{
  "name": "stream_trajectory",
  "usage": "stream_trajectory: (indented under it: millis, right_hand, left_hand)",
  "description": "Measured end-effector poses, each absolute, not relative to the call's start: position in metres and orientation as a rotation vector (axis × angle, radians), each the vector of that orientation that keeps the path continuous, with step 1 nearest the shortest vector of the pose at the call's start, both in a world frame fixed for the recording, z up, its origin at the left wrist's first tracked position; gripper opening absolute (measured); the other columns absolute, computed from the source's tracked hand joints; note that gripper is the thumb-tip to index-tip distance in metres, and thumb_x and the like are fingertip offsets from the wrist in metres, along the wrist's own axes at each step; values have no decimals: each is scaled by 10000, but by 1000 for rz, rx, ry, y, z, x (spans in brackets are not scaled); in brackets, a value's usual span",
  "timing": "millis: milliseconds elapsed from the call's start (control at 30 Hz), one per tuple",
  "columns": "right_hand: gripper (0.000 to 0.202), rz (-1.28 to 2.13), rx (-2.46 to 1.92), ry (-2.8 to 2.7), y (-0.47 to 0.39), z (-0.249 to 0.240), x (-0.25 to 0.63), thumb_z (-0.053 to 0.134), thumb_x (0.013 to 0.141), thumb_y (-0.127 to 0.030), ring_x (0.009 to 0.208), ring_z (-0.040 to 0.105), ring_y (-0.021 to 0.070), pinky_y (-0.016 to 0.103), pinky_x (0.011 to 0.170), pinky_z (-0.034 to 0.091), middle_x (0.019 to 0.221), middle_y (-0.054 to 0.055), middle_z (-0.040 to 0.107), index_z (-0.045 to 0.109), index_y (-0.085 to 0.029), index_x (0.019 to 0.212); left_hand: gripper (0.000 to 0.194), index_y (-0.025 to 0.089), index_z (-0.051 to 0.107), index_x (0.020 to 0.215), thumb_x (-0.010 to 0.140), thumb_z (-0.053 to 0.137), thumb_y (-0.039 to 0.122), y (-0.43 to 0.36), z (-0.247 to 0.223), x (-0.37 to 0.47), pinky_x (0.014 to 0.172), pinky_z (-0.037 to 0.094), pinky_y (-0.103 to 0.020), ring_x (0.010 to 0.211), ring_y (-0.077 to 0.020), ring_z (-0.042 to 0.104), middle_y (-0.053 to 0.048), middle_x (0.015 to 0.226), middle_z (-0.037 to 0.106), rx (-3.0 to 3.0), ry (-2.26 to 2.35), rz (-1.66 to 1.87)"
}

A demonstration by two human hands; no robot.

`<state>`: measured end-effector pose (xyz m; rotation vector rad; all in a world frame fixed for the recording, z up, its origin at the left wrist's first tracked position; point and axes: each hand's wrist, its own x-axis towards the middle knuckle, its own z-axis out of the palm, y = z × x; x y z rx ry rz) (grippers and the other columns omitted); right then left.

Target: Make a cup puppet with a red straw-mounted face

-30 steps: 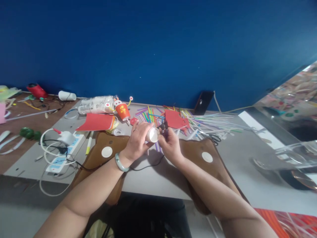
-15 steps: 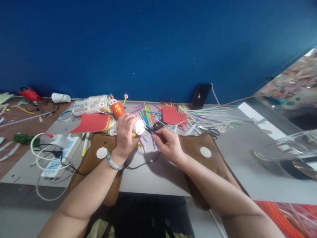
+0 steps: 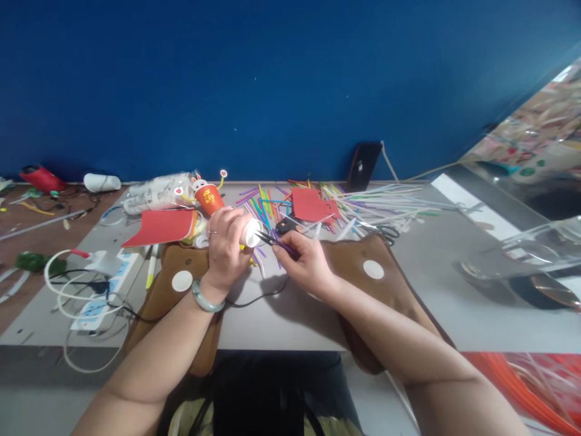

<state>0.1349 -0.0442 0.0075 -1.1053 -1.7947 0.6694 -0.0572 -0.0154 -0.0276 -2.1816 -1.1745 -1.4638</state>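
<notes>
My left hand (image 3: 228, 242) is wrapped round a white paper cup (image 3: 251, 233), its white round end turned toward my right hand. Between the closed fingers of my right hand (image 3: 304, 260) is a dark pointed tool (image 3: 266, 238) with narrow blades, like small scissors; its grip is mostly hidden. The tips reach the cup's round end, and I cannot tell whether they pierce it. Behind my left hand stands an orange cup figure (image 3: 209, 198) with a rabbit face and yellow arms. A small black object (image 3: 287, 226) lies just beyond the tool.
Colourful pipe cleaners (image 3: 267, 203) and red card (image 3: 313, 204) lie beyond my hands. More red card (image 3: 158, 227) and bagged cups (image 3: 158, 192) are on the left, near a power strip (image 3: 106, 297) with cables. A phone (image 3: 364, 166) leans on the wall; scissors (image 3: 388, 232) lie right.
The tool's tips have moved left, up against the cup's round end, with my right hand closer to the cup. My left hand still holds the cup. The whole view has shifted slightly.
</notes>
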Motion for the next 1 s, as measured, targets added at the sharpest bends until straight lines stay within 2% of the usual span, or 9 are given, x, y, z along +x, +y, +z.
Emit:
stream_trajectory:
  millis: [300,433,533,667,833,1000]
  right_hand:
    - [176,560,-1094,-1876,-42,5,140,574,870,-294,499,428,90,223,525,357,572,-31,546,588,-194,725]
    - [145,340,-1009,-2053,-37,5,151,556,903,-270,543,507,105,228,564,375,643,-1,618,642,-190,817]
    - [199,42,-916,-2220,-31,4,160,500,949,-266,597,540,123,244,570,358,710,28,644,674,-194,887]
    - [271,-302,-861,-2368,-26,7,169,445,986,-236,585,483,120,270,570,322,694,23,600,696,-209,886]
    - [308,-460,-766,-2439,-25,21,179,390,996,-135,623,464,128,299,585,309,720,18,592,686,-216,963]
    - [281,-650,-667,-2547,-30,37,185,400,1007,-121,630,433,141,325,608,298,756,26,611,672,-186,984]
  left_hand:
    - [390,203,557,1261,944,528,427,-17,-23,-55,1068,410,-501,1199,-309,545,-133,1186,633,-2207,-1113,-1467]
    - [370,186,575,1224,950,513,428,-15,-22,-53,1053,433,-490,1179,-304,553,-136,1153,646,-2222,-1081,-1445]
    - [348,185,587,1184,935,544,424,-14,-22,-52,1046,444,-490,1149,-299,574,-131,1139,660,-2238,-1106,-1412]
    - [349,188,580,1158,916,574,439,-14,-20,-51,1035,462,-490,1117,-285,599,-128,1133,662,-2311,-1106,-1408]
    - [328,197,568,1160,899,593,394,-14,-14,-51,1015,484,-478,1096,-269,612,-116,1105,670,-2446,-1045,-1413]
    - [392,204,560,1215,851,641,326,-9,-13,-58,1050,466,-487,1108,-262,613,-107,1141,676,-2686,-905,-1280]
